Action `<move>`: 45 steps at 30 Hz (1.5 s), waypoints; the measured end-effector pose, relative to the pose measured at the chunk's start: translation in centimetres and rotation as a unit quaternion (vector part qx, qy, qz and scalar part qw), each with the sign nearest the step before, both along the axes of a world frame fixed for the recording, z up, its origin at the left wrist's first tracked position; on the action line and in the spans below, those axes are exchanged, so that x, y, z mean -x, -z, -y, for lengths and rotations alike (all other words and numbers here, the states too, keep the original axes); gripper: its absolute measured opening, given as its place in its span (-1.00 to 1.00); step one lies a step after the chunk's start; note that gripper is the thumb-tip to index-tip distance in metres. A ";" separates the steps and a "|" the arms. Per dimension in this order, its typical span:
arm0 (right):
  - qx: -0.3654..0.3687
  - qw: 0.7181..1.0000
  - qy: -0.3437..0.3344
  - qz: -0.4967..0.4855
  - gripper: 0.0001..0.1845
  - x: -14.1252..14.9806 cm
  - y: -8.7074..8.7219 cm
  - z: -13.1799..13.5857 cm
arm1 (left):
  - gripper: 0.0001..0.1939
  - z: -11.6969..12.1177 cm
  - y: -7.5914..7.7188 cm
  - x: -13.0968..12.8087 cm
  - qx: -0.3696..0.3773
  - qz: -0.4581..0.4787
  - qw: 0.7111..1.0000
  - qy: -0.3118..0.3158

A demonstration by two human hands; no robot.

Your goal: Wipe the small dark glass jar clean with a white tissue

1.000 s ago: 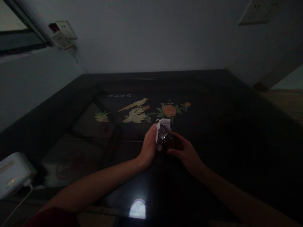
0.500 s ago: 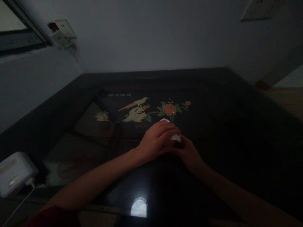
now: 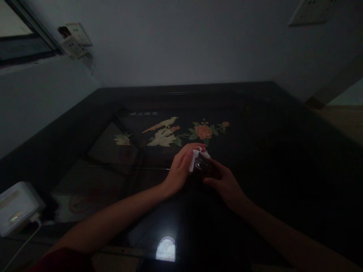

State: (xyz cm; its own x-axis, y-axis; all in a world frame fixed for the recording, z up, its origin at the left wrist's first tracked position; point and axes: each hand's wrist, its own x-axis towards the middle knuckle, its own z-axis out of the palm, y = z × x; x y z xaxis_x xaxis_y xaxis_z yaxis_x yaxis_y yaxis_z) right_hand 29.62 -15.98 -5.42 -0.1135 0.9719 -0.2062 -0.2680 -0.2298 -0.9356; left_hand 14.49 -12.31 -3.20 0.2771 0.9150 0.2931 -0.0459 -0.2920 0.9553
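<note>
The room is dim. My left hand (image 3: 181, 170) is closed on a crumpled white tissue (image 3: 195, 158) and presses it against a small dark shiny object (image 3: 203, 167). My right hand (image 3: 224, 183) grips that dark object from the right side, fingers curled round it. Both hands meet above the middle of a black glossy table (image 3: 269, 151), just in front of its inlaid bird and flower picture (image 3: 176, 132). What the dark object is I cannot make out.
A white box-shaped device (image 3: 17, 206) with a cable lies at the table's left front corner. Wall sockets (image 3: 74, 37) sit upper left, another socket plate (image 3: 312, 11) upper right. A bright light reflection (image 3: 166, 249) shows near the front edge. Wooden floor (image 3: 346, 121) lies to the right.
Half a second ago my left hand lay over the object and covered it with the tissue. Now it has drawn back to the left side, and the dark object shows again.
</note>
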 end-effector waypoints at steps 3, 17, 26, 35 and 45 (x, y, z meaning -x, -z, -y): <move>0.009 1.000 -0.006 -0.002 -0.37 0.0 0.0 0.0 | -0.60 -0.1 0.8 -0.5 0.135 0.085 0.987 0.010; -0.012 1.000 -0.008 0.019 -0.43 0.1 -0.4 0.0 | -0.63 0.7 0.1 0.0 -0.081 -0.032 0.996 -0.027; -0.019 0.999 0.000 0.041 -0.49 0.1 -0.3 0.0 | -0.74 -0.8 -0.8 0.5 -0.372 -0.248 0.893 0.048; -0.003 1.000 0.001 0.001 -0.49 0.1 -0.2 0.1 | -0.78 -0.7 -1.1 0.6 -0.284 -0.182 0.940 0.049; 0.007 0.999 0.004 -0.042 -0.35 0.0 0.7 0.0 | -0.51 -0.2 -0.3 -0.2 0.117 0.049 0.991 0.036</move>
State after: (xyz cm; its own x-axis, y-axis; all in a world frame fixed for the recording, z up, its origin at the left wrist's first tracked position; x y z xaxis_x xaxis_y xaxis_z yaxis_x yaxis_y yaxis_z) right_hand 29.63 -15.95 -6.13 -0.1233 0.9699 -0.2101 -0.3476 -0.2405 -0.9063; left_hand 14.65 -12.08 -2.86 0.3258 0.9397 0.1040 -0.1545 -0.0556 0.9864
